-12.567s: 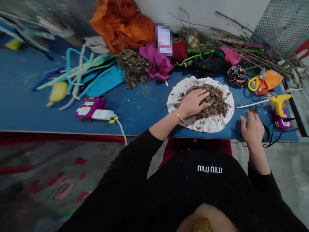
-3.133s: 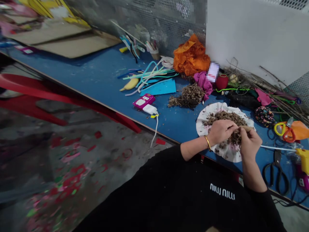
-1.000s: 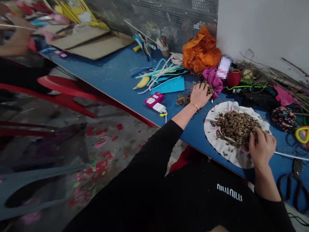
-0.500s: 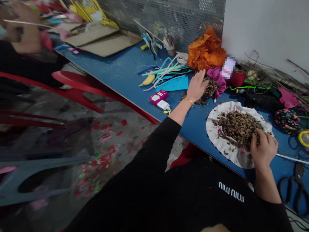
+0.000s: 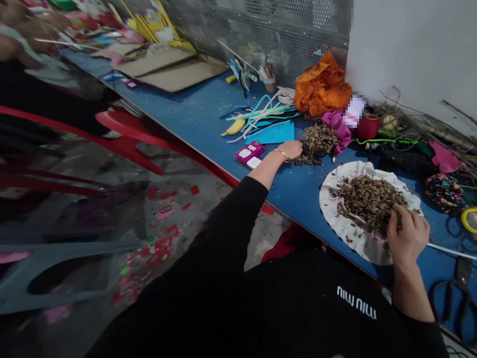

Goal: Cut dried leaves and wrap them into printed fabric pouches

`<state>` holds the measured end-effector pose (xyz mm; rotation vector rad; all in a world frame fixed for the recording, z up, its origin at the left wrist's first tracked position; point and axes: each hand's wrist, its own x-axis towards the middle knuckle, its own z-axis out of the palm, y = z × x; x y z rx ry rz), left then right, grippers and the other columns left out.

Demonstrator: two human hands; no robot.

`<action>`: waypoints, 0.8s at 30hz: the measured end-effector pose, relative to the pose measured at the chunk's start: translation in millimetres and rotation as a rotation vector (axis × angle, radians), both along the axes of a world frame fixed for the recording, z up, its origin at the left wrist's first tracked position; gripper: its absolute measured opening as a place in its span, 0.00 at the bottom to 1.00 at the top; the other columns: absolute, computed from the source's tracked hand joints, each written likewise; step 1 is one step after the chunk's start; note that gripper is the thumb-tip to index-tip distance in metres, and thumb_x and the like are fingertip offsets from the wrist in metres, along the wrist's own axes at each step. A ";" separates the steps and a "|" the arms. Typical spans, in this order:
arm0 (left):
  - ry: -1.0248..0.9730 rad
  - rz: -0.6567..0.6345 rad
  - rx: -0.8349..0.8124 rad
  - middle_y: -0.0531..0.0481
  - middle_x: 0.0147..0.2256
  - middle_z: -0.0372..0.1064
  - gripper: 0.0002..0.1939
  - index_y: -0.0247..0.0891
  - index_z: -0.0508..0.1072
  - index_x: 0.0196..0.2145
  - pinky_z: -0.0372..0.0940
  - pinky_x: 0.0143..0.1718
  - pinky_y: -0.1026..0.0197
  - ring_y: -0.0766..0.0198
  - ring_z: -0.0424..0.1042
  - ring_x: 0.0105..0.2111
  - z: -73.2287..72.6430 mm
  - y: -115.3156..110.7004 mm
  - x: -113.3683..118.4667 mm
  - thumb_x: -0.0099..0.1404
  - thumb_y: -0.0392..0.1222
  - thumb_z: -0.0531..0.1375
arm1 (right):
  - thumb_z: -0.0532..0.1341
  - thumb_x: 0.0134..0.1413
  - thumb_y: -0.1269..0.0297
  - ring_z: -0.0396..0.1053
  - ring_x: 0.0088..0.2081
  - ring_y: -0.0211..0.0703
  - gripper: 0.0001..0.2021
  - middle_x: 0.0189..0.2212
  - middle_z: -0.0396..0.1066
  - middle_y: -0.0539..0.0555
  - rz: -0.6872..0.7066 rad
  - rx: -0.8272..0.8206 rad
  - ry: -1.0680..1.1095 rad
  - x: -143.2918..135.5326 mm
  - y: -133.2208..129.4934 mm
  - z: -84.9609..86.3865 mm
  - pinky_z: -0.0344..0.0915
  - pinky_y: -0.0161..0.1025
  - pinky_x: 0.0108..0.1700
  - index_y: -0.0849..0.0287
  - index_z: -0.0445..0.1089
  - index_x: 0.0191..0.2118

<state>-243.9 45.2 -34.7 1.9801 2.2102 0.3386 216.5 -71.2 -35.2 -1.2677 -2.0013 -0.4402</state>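
Observation:
My left hand [image 5: 292, 149], with a gold bangle at the wrist, reaches to the near left side of a heap of dried brown plant bits [image 5: 321, 138]. Its fingers are together and curled in against the heap's dark lower edge; what they grip is hidden. On a round white cloth [image 5: 330, 219] with a wavy edge lies a second pile of dried plant bits [image 5: 368, 199]. At that pile's right edge my right hand [image 5: 409, 232] rests with bent fingers and the thumb close to them. Anything in this pinch is too small to make out.
Left of the heap lie a blue sheet [image 5: 272, 133], pipe cleaners, a yellow banana-shaped thing [image 5: 234, 127] and a purple box [image 5: 249, 152]. Orange crumpled cloth [image 5: 322, 89] sits behind. Black scissors [image 5: 456, 293] lie at right. A red chair [image 5: 130, 134] stands at left.
My left hand has come down off the top of the heap to its near left side, and its fingers have gone from spread to curled. My right hand has hardly moved.

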 end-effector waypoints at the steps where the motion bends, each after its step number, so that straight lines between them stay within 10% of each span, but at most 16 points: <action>1: -0.014 -0.016 -0.031 0.41 0.50 0.80 0.20 0.36 0.82 0.47 0.67 0.61 0.59 0.54 0.76 0.55 1.0 -7.9 1.1 0.67 0.38 0.52 | 0.60 0.67 0.64 0.76 0.42 0.50 0.12 0.40 0.80 0.60 0.006 0.000 -0.001 -0.4 -0.4 0.6 0.65 0.46 0.49 0.59 0.77 0.49; 5: -0.058 0.038 -0.021 0.44 0.68 0.65 0.28 0.33 0.70 0.65 0.52 0.72 0.61 0.59 0.62 0.69 2.2 -44.8 8.9 0.74 0.40 0.44 | 0.59 0.67 0.63 0.74 0.42 0.49 0.12 0.39 0.80 0.59 0.030 -0.016 0.014 -2.3 -2.2 3.1 0.63 0.46 0.50 0.58 0.77 0.50; 10: -0.236 0.454 0.035 0.30 0.75 0.44 0.47 0.24 0.50 0.74 0.45 0.75 0.48 0.44 0.46 0.76 -6.4 -74.8 36.2 0.73 0.64 0.52 | 0.59 0.67 0.64 0.74 0.41 0.48 0.11 0.39 0.80 0.58 0.055 0.034 0.038 -3.9 -3.5 3.6 0.63 0.45 0.50 0.58 0.77 0.49; 14: -0.266 0.370 -0.009 0.27 0.76 0.36 0.67 0.21 0.41 0.75 0.43 0.76 0.49 0.42 0.40 0.77 -13.0 -65.3 64.2 0.58 0.67 0.69 | 0.59 0.67 0.63 0.74 0.41 0.48 0.11 0.38 0.80 0.58 0.044 0.018 0.045 -4.0 -2.3 -0.6 0.63 0.46 0.49 0.57 0.77 0.48; 24: -0.176 0.546 0.084 0.19 0.74 0.37 0.71 0.15 0.45 0.73 0.42 0.76 0.44 0.34 0.41 0.76 -18.9 -21.0 106.9 0.53 0.72 0.69 | 0.59 0.68 0.65 0.74 0.41 0.47 0.10 0.38 0.81 0.57 0.042 0.046 -0.009 -8.5 -2.9 -0.1 0.63 0.44 0.49 0.59 0.78 0.46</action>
